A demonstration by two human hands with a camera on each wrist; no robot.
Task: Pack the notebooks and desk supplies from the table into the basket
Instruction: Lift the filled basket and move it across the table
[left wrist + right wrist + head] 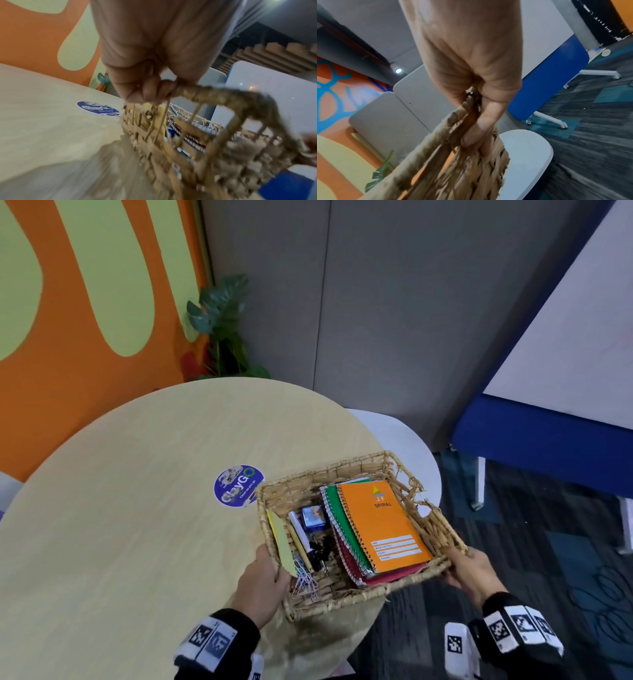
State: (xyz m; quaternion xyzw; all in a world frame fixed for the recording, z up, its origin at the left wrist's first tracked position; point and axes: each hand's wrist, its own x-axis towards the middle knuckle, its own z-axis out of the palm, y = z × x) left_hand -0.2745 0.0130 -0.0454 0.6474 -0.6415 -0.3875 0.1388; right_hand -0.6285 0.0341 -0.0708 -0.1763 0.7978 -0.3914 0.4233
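Note:
A woven straw basket (301, 484) is held over the right edge of the round table (137, 508), partly past it. Inside lies an orange spiral notebook (380, 522) on top of green and red ones, beside a yellow pad (282, 539), pens, a small blue box (312, 517), binder clips and paper clips (305, 580). My left hand (263, 580) grips the basket's left rim (214, 94), fingers curled round it. My right hand (471, 570) grips the frayed right rim (450, 129).
A round blue sticker (238, 485) sits on the table just left of the basket. A white chair (404, 440) stands beyond the table edge, and a blue-framed whiteboard on wheels (534, 436) stands at the right. A plant (222, 326) is behind the table.

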